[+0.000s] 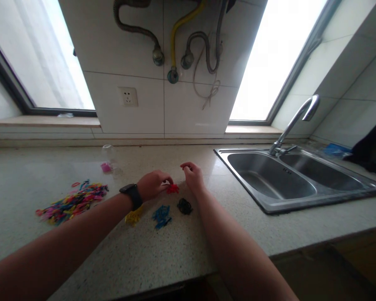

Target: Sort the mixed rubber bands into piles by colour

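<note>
My left hand, with a black watch on its wrist, is at a small pile of red rubber bands, thumb and fingertips closed together at the pile's edge. Just to the right, my right hand is held over the counter with its fingers curled in; whatever they pinch is too small to make out. Nearer me lie separate piles of yellow rubber bands, blue rubber bands and black rubber bands. My left wrist partly hides the yellow ones.
A big mixed heap of coloured bands spreads at the left of the speckled counter. Behind it are a clear plastic container and a pink item. A steel double sink with a tap is at right.
</note>
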Demonstrator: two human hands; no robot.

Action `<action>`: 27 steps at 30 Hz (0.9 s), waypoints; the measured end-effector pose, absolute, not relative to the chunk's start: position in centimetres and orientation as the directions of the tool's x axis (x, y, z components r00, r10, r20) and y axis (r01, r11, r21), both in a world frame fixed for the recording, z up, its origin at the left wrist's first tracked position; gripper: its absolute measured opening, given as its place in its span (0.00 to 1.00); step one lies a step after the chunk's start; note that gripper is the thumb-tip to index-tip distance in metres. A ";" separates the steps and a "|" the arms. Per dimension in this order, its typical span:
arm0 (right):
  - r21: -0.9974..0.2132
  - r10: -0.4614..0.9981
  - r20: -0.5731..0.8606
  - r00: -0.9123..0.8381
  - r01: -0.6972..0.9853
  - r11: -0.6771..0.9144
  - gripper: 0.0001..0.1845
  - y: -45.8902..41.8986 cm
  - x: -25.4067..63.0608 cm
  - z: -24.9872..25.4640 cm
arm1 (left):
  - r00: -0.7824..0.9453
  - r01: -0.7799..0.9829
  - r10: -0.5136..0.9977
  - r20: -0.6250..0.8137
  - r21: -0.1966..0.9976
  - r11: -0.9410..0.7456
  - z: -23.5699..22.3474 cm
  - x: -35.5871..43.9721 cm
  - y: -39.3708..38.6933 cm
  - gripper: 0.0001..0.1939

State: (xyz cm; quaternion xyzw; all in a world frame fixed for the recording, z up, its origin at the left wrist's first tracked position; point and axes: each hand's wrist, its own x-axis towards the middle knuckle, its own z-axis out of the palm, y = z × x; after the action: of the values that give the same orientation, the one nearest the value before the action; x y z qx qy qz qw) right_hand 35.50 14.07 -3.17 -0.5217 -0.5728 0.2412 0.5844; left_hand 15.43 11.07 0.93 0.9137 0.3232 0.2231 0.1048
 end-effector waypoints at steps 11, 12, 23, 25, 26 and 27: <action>-0.899 0.888 0.400 0.228 0.289 0.330 0.14 14.2 35.5 -3.4 | 0.780 0.498 0.526 0.339 0.173 -0.850 2.5 11.1 8.5 0.12; -0.899 0.888 0.399 0.229 0.289 0.330 0.14 14.3 35.5 -3.4 | 0.781 0.506 0.527 0.334 0.155 -0.848 2.7 10.1 7.7 0.12; -0.907 0.896 0.382 0.224 0.275 0.318 0.16 14.5 35.8 -3.5 | 0.759 0.547 0.527 0.383 0.064 -0.835 0.5 2.3 -2.1 0.14; -0.912 0.897 0.377 0.229 0.262 0.316 0.16 14.5 36.0 -3.4 | 0.776 0.518 0.493 0.393 0.048 -0.854 0.1 2.7 -3.1 0.13; -0.913 0.897 0.377 0.233 0.256 0.317 0.16 14.4 36.1 -3.4 | 0.793 0.496 0.473 0.384 0.044 -0.867 0.1 2.9 -3.4 0.11; -0.915 0.897 0.375 0.234 0.249 0.318 0.16 14.4 36.2 -3.4 | 0.805 0.476 0.454 0.383 0.041 -0.879 0.0 3.2 -3.6 0.11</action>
State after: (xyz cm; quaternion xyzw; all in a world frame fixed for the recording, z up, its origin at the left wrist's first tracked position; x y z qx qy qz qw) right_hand 36.22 14.45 -3.37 -0.5160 -0.5549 0.2736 0.5924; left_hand 3.17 -3.58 0.02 0.9495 0.2448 0.1941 -0.0284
